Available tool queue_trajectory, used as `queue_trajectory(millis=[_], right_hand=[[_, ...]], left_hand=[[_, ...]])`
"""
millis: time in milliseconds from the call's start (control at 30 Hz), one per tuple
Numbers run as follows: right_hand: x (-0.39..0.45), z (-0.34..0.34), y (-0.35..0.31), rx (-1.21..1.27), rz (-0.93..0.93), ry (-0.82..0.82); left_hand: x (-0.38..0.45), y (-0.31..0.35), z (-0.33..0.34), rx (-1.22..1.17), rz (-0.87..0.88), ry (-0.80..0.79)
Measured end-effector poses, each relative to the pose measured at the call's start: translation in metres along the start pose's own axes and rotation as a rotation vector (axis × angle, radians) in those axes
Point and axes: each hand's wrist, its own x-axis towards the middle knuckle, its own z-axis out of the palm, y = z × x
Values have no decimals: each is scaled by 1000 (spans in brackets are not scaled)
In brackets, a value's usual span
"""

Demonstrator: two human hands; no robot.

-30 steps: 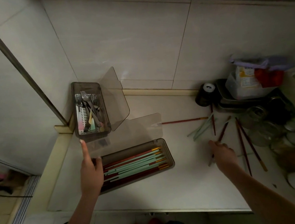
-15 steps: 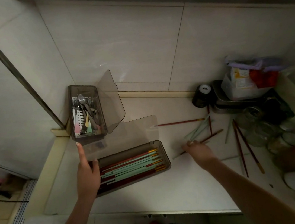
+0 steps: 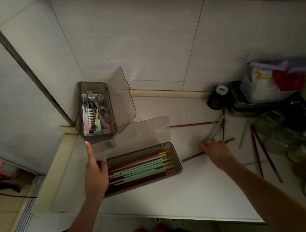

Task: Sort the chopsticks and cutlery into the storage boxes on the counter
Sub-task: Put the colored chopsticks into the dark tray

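Note:
A long grey storage box lies open on the counter, filled with several red and mint chopsticks. My left hand grips its left end, index finger pointing up. Behind it stands a smaller open box holding forks and spoons. My right hand rests on a red chopstick just right of the long box, fingers closed over it. More loose chopsticks lie scattered on the counter to the right, red and mint.
A dark can, a metal tray with packets, glass jars and dishes crowd the right side. Tiled walls meet at the back left corner. The counter's front edge runs below; my feet show beneath it.
My right hand has drawn one red chopstick leftward from the scattered pile toward the long box. My left hand has kept hold of the box's left end.

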Motion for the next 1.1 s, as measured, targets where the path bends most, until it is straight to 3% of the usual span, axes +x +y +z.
queue_trajectory(millis=[133,367,533,633,767,967,1100], right_hand=[[3,2,6,-78,-76,-20],[-6,-19,1,232,62,146],[-11,-47,-52,446,-223,402],[-13,-58,-98,556,-415,408],[-12,-55,-146,414,-590,389],[-10,-60,-182,499,-604,235],[-8,-55,-164,532,-559,332]], left_hand=[[0,-1,-1,2,10,-1],[-1,1,-3,-2,15,-6],[-1,4,-5,-8,-2,-5],[-1,2,-4,-8,22,-8],[1,0,-5,-68,-14,-35],[1,-1,-5,-136,-10,-30],[1,-1,-4,-135,-4,-29]])
